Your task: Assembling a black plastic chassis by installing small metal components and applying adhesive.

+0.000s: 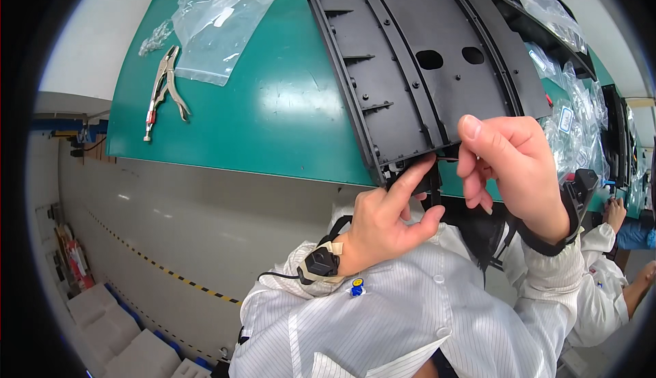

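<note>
A large black plastic panel (437, 91) with ribs, oval holes and small screw posts lies on the green table, its near end reaching the front edge. My left hand (389, 224) is below that near end, its index finger stretched against the panel's underside edge and the thumb held apart. Small dark parts (433, 190) hang at the edge beside that finger. Close by on the right, my right hand (509, 166) has its fingers curled together. A thin dark piece (447, 159) runs from the panel edge toward these fingers; what they grip is mostly hidden.
On the green table (287, 112) lie locking pliers (164, 91), a clear plastic bag (222, 30) and a small packet of hardware (156, 38). More clear bags (574, 118) and black parts (618, 135) lie at right. Another person's hand (615, 213) is at the right edge.
</note>
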A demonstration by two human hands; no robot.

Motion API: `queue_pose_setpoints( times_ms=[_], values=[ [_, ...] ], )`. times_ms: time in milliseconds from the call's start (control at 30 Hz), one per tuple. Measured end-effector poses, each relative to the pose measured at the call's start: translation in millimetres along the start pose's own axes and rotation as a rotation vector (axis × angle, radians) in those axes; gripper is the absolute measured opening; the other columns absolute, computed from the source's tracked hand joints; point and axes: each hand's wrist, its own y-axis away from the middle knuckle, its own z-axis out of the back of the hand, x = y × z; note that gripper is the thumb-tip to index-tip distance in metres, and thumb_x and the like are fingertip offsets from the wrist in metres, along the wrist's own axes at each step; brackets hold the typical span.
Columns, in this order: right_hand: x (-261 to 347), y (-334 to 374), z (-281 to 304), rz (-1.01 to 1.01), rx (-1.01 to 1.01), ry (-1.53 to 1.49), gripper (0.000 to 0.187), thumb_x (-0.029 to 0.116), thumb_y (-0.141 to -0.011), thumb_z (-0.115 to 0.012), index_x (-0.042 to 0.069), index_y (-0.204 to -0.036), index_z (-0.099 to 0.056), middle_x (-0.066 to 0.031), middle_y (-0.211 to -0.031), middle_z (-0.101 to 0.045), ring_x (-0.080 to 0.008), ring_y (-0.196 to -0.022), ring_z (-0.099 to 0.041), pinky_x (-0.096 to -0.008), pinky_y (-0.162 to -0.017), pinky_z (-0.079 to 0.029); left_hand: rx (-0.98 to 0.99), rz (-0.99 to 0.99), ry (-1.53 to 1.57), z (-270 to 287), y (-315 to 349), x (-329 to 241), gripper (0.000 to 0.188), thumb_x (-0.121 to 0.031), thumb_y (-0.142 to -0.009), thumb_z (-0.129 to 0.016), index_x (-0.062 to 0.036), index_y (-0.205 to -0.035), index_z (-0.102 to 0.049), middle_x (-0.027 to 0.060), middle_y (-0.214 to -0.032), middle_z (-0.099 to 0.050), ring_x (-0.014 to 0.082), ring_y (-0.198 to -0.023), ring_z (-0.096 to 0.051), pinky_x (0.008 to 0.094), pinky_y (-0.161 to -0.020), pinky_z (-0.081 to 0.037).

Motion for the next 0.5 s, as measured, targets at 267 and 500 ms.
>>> queue_pose_setpoints(
  times_ms=[267, 500],
  values=[
    [-3, -4, 1, -0.060, 0.135, -0.178, 0.048, 0.032, -0.113, -0.055, -0.008, -0.090, -0.071, -0.0124, -0.067, -0.069, -0.0181, -0.053, -0.067, -0.0289, -0.047, -0.054, -0.028, -0.015, 0.000, -3, -1, 2, 0.077, -0.020, -0.077, -0.087, -0.0029, -0.147, -0.062, 0.0072, -0.090, -0.078, 0.0134, -0.051, -0.064, 0.0275, -0.050, -0.053],
    [-30, -3, 26, 0.099, 0.403, -0.345, 0.043, 0.027, -0.117, -0.045, -0.011, -0.116, -0.066, -0.0182, -0.085, -0.073, -0.0255, -0.074, -0.073, -0.0363, -0.066, -0.061, -0.008, -0.007, -0.037, 0, 0, -2, 0.079, -0.023, -0.077, -0.088, -0.0061, -0.149, -0.062, 0.0059, -0.086, -0.078, 0.0150, -0.050, -0.063, 0.0289, -0.051, -0.054]
  ],
)
